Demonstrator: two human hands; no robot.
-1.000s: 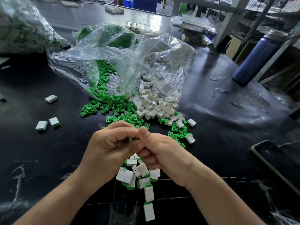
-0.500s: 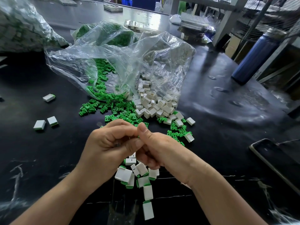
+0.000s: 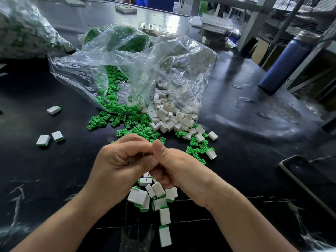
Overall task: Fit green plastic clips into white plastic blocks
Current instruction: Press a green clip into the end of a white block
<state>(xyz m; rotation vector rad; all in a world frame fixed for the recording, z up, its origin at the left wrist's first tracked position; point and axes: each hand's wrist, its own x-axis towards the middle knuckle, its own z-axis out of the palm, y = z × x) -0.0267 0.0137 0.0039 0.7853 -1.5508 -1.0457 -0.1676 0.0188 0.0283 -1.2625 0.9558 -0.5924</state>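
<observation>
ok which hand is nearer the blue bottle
Right. The right hand is down and left of the blue bottle. The left hand touches the right hand on the side away from the bottle, farther left.

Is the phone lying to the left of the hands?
No, the phone lies on the table to the right of the right hand.

We stood at an assembly bench in a small factory workshop. The long black worktable [image 3: 236,110] was strewn with bulk parts: green clips [image 3: 127,122] and white blocks [image 3: 172,120] spilled from a clear plastic bag [image 3: 145,66], and another stuffed bag [image 3: 23,33] lay far left. Finished pieces [image 3: 160,197] were heaped near us. Behind stood grey metal racking [image 3: 254,24] and a blue flask [image 3: 283,66].
</observation>
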